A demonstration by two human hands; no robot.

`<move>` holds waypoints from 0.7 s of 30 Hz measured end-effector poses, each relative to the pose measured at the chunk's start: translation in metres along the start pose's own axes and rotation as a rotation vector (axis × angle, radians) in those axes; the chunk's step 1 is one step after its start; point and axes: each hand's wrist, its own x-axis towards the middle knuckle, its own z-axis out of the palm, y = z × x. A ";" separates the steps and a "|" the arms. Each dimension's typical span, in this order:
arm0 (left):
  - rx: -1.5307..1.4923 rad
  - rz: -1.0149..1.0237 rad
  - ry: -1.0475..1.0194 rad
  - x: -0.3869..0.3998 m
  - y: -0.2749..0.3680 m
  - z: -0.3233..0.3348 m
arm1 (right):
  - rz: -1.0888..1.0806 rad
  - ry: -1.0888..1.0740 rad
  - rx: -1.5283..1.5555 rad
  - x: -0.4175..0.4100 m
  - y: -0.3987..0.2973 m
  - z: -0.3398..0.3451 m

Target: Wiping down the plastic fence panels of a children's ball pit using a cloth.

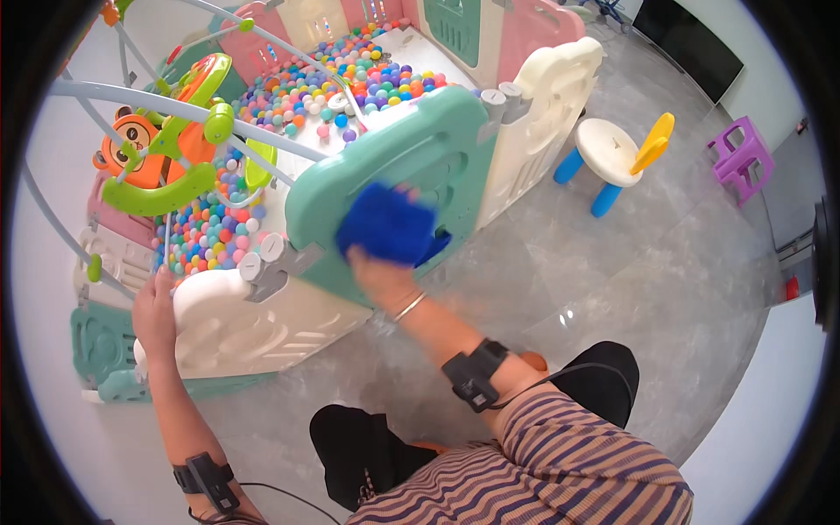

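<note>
A blue cloth [387, 223], blurred by motion, lies in my right hand [380, 275] against the outer face of a green plastic playpen panel [459, 144]. Part of the cloth hangs loose beside the hand. My left hand [155, 308] rests at the upper edge of the white playpen panel [262, 328], close to a grey metal tube [105, 275] of the swing frame. Whether its fingers grip the panel or the tube cannot be made out. Grey hinge joints [269, 262] link the white and green panels at the corner.
Many coloured plastic balls [210, 230] lie inside the playpen. An orange and green toy swing seat [157, 157] hangs over them. On the grey tiled floor [525, 282] stand a white child's chair [607, 144] with blue legs and a purple stool [745, 157]. A dark flat screen [689, 46] stands by the wall.
</note>
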 end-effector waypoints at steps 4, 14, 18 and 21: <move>-0.014 -0.015 -0.024 0.002 -0.005 -0.003 | -0.145 -0.159 -0.079 -0.031 0.006 0.005; -0.089 -0.049 -0.053 0.000 -0.002 0.000 | 0.507 0.014 0.000 0.012 0.088 0.002; -0.105 -0.051 -0.014 0.004 -0.012 -0.002 | 0.628 0.209 0.315 0.031 0.054 0.001; -0.131 -0.034 0.000 0.004 -0.016 -0.003 | 0.331 0.176 0.022 0.033 0.017 0.012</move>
